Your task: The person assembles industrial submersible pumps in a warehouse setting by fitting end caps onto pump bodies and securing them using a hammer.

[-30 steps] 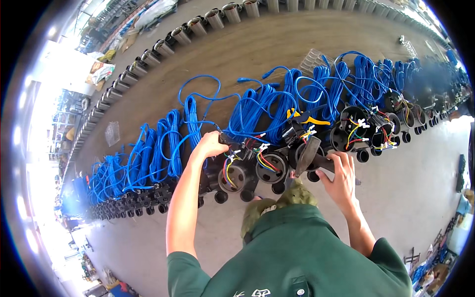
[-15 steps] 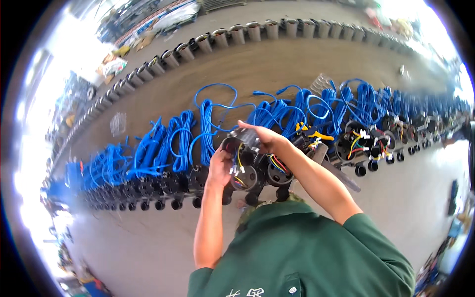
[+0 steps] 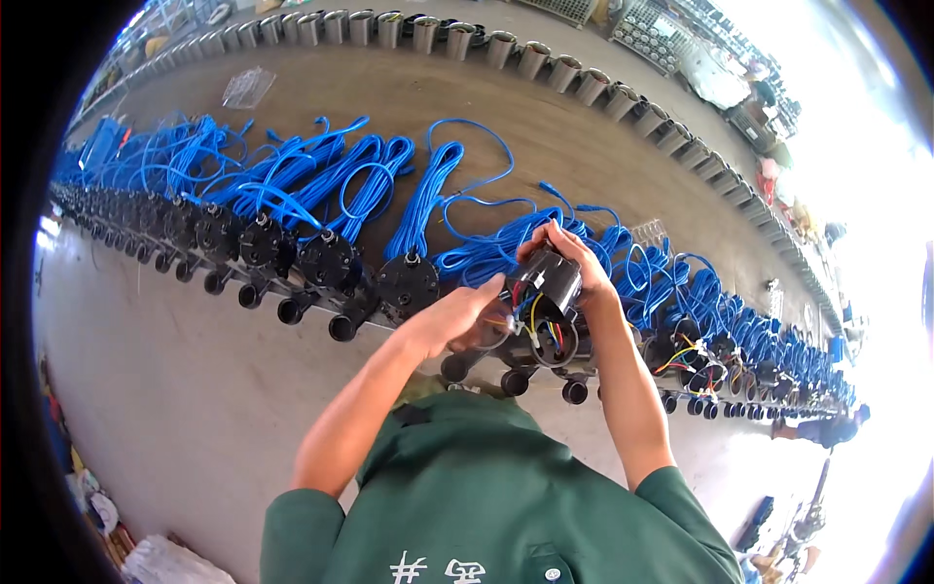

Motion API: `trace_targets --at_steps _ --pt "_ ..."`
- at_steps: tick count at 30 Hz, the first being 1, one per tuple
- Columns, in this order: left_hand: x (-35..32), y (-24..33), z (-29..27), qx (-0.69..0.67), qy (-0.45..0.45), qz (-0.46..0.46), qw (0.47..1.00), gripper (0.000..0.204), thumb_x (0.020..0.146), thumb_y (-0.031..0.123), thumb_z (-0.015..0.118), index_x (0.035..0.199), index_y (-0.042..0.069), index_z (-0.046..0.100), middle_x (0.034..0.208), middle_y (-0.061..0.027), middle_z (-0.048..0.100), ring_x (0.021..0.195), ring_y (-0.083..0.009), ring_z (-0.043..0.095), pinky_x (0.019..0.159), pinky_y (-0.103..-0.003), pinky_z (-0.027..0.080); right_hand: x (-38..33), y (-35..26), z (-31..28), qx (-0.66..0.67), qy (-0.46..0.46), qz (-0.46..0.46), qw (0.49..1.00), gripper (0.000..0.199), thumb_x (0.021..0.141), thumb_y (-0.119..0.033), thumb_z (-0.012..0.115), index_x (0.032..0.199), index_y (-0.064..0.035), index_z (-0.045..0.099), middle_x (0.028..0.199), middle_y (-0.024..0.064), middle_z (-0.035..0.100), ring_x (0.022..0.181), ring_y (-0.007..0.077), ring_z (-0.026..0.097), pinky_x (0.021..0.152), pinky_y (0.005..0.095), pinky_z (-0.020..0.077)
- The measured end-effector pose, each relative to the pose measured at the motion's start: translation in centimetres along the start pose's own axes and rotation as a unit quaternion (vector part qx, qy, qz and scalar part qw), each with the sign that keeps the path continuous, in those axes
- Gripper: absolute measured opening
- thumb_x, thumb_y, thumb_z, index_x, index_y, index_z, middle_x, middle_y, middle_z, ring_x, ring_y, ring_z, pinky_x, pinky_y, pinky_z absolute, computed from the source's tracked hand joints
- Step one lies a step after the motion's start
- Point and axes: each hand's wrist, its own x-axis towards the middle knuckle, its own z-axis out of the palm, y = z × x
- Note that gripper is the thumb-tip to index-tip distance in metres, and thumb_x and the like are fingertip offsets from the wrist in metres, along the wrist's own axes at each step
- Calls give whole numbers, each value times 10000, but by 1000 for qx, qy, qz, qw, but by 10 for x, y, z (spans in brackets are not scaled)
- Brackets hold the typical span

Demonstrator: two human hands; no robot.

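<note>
A shiny black cylindrical housing (image 3: pixel 553 280) is tilted in my right hand (image 3: pixel 576 255), whose fingers wrap over its top and far side. Coloured wires (image 3: pixel 534 316) with white connectors hang out of its open end. Just below sits an open round black unit (image 3: pixel 556 346) with more wires inside. My left hand (image 3: pixel 455 319) reaches up to the left side of the housing, beside the wires and a white connector. Its fingers are blurred and partly hidden, so what they grip, if anything, does not show.
Closed round black units (image 3: pixel 409 280) line the bench to the left, with bundled blue cables (image 3: pixel 428 200) behind them. More open wired units (image 3: pixel 686 350) stand to the right. A long row of metal cylinders (image 3: pixel 424 35) curves across the far floor. A clear plastic piece (image 3: pixel 249 88) lies far left.
The view has turned, so the bench now slopes down to the right. My left hand has come away from the housing's rim toward the wires; my right hand still holds the housing.
</note>
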Motion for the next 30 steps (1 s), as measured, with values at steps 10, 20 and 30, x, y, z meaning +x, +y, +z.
trace_targets --at_steps 10,20,30 --pt "14 -12 -7 138 26 72 987 427 782 447 895 819 41 770 627 42 546 549 -87 453 511 -291 345 -7 -4 34 -51 -55 72 995 495 1073 -470 533 1016 2 670 968 135 723 848 193 702 803 334 579" --pt "21 -51 38 429 392 232 780 514 619 288 932 992 35 684 1102 -186 664 764 -384 716 703 -467 589 -8 33 21 -150 122 34 981 426 1068 -395 577 1002 10 692 971 133 762 830 162 697 788 321 566" --pt "53 -93 37 383 495 285 726 834 585 226 949 1241 -37 506 1272 -243 595 1175 -415 578 1025 -472 472 -9 40 23 -304 171 -54 936 398 1075 -328 535 966 3 728 901 90 778 803 132 677 773 308 533"
